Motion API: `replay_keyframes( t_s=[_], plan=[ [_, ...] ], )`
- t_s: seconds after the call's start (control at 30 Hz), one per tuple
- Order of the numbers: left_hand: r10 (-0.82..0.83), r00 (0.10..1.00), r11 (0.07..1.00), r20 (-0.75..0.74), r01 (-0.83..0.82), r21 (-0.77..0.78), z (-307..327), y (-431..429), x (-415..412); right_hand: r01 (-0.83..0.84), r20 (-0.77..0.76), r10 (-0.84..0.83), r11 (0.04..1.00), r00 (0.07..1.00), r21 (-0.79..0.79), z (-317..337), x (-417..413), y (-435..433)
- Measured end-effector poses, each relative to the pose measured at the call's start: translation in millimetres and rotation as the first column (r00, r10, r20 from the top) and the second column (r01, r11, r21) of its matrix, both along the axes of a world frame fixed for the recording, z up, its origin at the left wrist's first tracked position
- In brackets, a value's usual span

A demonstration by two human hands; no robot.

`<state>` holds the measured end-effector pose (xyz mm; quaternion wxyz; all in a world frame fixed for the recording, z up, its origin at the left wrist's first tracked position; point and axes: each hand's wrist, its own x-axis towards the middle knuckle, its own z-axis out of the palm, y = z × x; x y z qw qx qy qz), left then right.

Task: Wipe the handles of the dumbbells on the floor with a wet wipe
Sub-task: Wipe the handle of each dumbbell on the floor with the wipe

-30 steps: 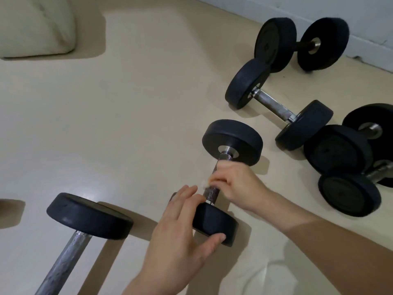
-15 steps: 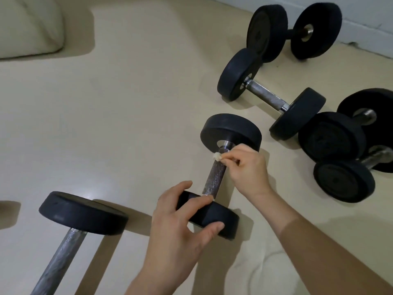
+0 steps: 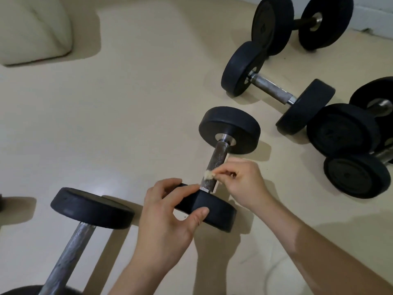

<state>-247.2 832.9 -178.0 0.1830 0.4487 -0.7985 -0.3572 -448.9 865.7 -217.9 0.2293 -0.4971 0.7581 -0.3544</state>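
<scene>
Head view: the right grip point(image 3: 244, 179) pinches a small balled wipe point(image 3: 208, 174) between thumb and fingertips and presses it on the left side of the handle point(image 3: 218, 160), low down, just above the near plate point(image 3: 214, 211). The left grip point(image 3: 168, 218) clasps that plate, thumb on the rim and fingers curled over its top edge, steadying the dumbbell point(image 3: 234, 124), which lies on the floor point(image 3: 127, 103) at mid-frame.

So the job is under way on this one handle. The wipe sits at the lower end, and the stretch above it, up to the far plate, is bare. Whether that stretch is already clean I cannot tell.

Further out, a second dumbbell point(image 3: 91, 207) lies at lower left, a third point(image 3: 274, 90) at upper right, a fourth point(image 3: 276, 24) at the top edge, and two more point(image 3: 344, 128) are crowded at the right edge. Nobody touches any of them, and nothing shows whether their handles are wiped. I judge most of the task remains: finish this handle, then go round the others. A pale cushion point(image 3: 32, 28) fills the upper left.
</scene>
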Motion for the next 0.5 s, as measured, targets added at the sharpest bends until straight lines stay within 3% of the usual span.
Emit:
replay_keyframes(
  t_s=[0.1,0.13,0.27,0.3,0.4,0.43,0.5],
  plan=[
    [-0.019,0.997,1.000,0.071,0.018,0.018,4,-15,7,0.187,-0.059,-0.193,0.978,0.979,-0.086,-5,-23,-33],
    [-0.021,0.996,0.999,0.086,0.019,0.029,6,-19,10,0.166,-0.042,-0.169,0.984,0.985,-0.057,-3,-15,-32],
    [-0.008,0.995,0.999,0.095,0.004,0.047,11,-24,17,-0.214,-0.012,0.215,0.975,0.977,0.065,9,19,-15],
    [-0.011,0.995,0.999,0.100,0.007,0.034,10,-24,18,-0.192,-0.056,0.196,0.979,0.979,0.072,7,9,-27],
    [-0.030,0.991,1.000,0.133,0.028,0.015,7,-22,17,0.068,-0.195,-0.064,0.998,0.979,0.013,8,-17,-54],
    [-0.041,0.989,0.999,0.143,0.042,0.002,7,-21,16,0.068,-0.184,-0.066,0.998,0.981,0.010,10,-11,-49],
    [-0.052,0.988,0.998,0.146,0.055,-0.014,9,-16,13,-0.158,-0.141,0.164,0.986,0.976,0.054,13,13,-23]
  ],
)
